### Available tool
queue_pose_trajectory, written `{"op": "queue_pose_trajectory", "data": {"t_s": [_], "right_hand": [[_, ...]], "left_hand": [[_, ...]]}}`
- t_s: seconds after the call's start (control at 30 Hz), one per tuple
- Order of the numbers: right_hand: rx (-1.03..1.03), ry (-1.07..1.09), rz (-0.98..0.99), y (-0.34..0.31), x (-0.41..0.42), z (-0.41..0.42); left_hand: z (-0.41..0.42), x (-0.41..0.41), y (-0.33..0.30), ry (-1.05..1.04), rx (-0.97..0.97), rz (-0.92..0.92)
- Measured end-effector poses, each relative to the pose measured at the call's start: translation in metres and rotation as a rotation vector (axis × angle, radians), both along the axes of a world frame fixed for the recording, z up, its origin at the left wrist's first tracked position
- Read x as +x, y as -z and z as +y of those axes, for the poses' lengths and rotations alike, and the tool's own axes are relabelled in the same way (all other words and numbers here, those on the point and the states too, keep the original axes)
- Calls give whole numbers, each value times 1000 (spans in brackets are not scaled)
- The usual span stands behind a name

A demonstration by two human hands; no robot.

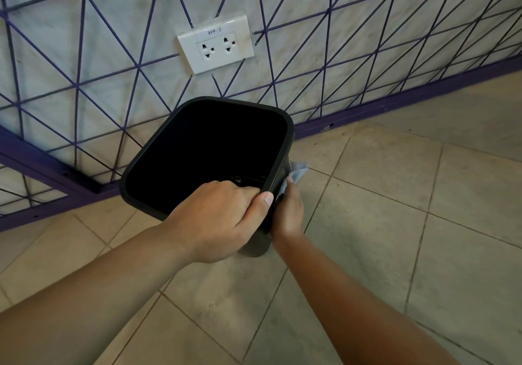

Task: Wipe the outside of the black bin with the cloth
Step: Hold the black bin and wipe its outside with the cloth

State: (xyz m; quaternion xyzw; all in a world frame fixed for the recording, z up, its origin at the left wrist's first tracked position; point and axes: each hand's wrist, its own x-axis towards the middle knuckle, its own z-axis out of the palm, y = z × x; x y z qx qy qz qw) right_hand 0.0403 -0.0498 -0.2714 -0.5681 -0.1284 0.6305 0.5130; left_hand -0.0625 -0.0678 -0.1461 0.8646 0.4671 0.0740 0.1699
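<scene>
Fingers of left hand hooked over black bin rim, right hand gripping cloth outside.

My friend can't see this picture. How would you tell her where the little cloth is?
Find the black bin on the tiled floor by the wall with purple lines. At the bin's right side, the right hand presses a cloth against the outside wall. It's the only soft, pale blue-grey thing there, sticking out above the fingers.
</scene>
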Motion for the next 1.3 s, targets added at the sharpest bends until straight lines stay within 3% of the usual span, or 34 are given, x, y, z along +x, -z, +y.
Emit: {"op": "queue_pose_trajectory", "data": {"t_s": [0.07,0.2,0.37,0.5,0.63,0.77,0.9,1.07,1.2,1.3], "right_hand": [[50,8,-22,0,-7,-13],[-119,63,95,13,5,7],[17,36,-26,0,-8,-9],[-89,42,57,12,2,10],[20,21,-22,6,-4,4],[-63,51,39,9,2,15],[72,29,-47,-3,-10,-4],[-82,46,38,15,2,15],[21,35,-24,4,-11,-3],[-58,55,39,13,-3,5]], "left_hand": [[1,0,0,2,9,2],[1,0,0,-5,15,13],[2,-1,1,-2,6,-16],[3,0,1,2,9,-3],[3,-1,2,11,9,-22],[5,-1,2,8,3,-15],[4,-1,3,20,-19,-45],[6,-1,2,3,-10,-14],[5,-1,1,18,-24,-33],[6,-2,1,25,-4,-7]]}}
